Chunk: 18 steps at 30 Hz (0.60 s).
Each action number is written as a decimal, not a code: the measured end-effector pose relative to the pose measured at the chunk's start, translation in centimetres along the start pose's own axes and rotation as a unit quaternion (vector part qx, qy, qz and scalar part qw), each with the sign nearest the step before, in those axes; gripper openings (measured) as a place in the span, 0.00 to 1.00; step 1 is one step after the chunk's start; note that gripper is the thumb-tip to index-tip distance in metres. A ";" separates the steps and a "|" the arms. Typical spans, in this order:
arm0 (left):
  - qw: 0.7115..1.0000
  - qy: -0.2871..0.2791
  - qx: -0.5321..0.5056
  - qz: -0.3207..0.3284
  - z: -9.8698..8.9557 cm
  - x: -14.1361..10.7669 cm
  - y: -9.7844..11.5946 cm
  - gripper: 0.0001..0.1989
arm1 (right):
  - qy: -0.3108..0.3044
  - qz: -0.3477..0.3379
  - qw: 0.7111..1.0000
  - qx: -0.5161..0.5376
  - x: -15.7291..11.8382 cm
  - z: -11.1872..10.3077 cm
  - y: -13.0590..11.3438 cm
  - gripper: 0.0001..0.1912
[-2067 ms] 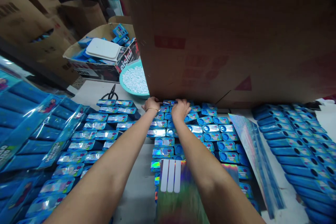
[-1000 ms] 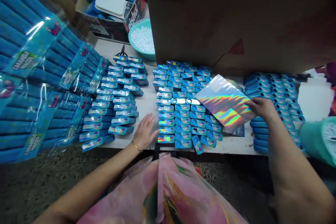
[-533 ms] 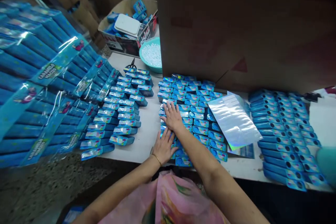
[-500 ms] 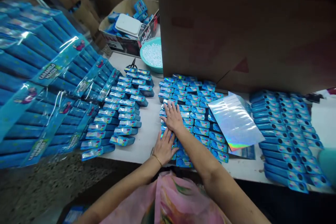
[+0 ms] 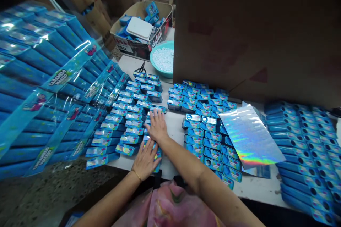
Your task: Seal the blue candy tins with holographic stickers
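Note:
My right hand [image 5: 158,127] lies flat, fingers spread, on top of a column of small blue boxes [image 5: 157,109]. Just nearer to me, my left hand [image 5: 144,160] rests on the same column, its fingers stretched out and partly under the right hand. Much of this column is hidden beneath the two hands. On its left stand several staggered blue boxes [image 5: 134,124] with shiny printed tops. Across a strip of bare white table [image 5: 174,131], more blue boxes [image 5: 194,140] with round recesses in their tops stand in rows.
Shiny holographic sheets [image 5: 252,134] lie right of the rows. More blue boxes [image 5: 299,149] stand far right. Wrapped packs [image 5: 58,78] are piled at left. Behind are scissors [image 5: 140,70], a turquoise bowl [image 5: 162,58] of white pieces, an open carton [image 5: 141,48] and a large cardboard wall [image 5: 239,35].
Both hands have moved left, sliding a column of blue boxes away from the middle rows and up against the left group. A strip of table now shows between them.

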State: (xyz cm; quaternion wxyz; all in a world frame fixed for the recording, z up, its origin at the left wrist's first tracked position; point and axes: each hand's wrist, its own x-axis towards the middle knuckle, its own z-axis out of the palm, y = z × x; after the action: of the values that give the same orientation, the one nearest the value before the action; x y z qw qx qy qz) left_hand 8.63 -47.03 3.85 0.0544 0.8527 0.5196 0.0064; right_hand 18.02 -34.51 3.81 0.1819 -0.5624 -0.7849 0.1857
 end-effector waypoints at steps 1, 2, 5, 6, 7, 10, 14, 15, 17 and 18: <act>1.000 0.007 0.009 0.000 0.2 -0.3 -0.9 0.28 | 0.007 -0.007 1.000 0.007 0.4 0.6 -0.6 0.35; 1.000 0.012 0.017 0.003 0.3 -0.6 -1.7 0.29 | 0.012 -0.013 1.000 0.013 0.8 0.9 -1.0 0.35; 0.999 0.021 0.030 0.007 0.3 -1.1 -3.3 0.30 | 0.016 -0.029 0.999 0.021 2.3 -0.1 0.0 0.33; 0.999 0.024 0.032 0.005 0.3 -1.2 -3.5 0.31 | 0.022 -0.020 0.999 0.014 3.1 -1.1 1.1 0.33; 0.999 0.026 0.035 0.000 0.2 -1.1 -3.6 0.32 | 0.032 -0.005 0.999 0.001 4.1 -2.2 2.5 0.33; 0.999 0.029 0.042 -0.020 0.2 -0.7 -3.6 0.35 | 0.079 0.098 0.990 -0.061 7.7 -5.5 6.9 0.37; 0.997 0.028 0.049 -0.047 0.6 -0.1 -3.3 0.36 | 0.051 0.147 0.983 -0.098 10.8 -6.4 10.1 0.41; 0.997 0.026 0.049 -0.050 0.6 -0.1 -3.3 0.37 | 0.047 0.148 0.983 -0.102 11.1 -6.1 10.2 0.41; 0.997 0.021 0.044 -0.051 0.7 -0.1 -3.3 0.37 | 0.051 0.152 0.982 -0.105 11.2 -5.5 9.8 0.41; 0.998 0.021 0.041 -0.052 0.7 -0.1 -3.3 0.37 | 0.052 0.155 0.981 -0.103 11.3 -5.1 9.5 0.41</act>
State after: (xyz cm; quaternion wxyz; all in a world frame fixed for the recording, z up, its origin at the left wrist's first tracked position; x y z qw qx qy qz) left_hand 5.73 -45.66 2.81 0.0089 0.8254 0.5645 0.0001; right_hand 24.89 -20.51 4.37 0.1329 -0.7021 -0.6924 0.1003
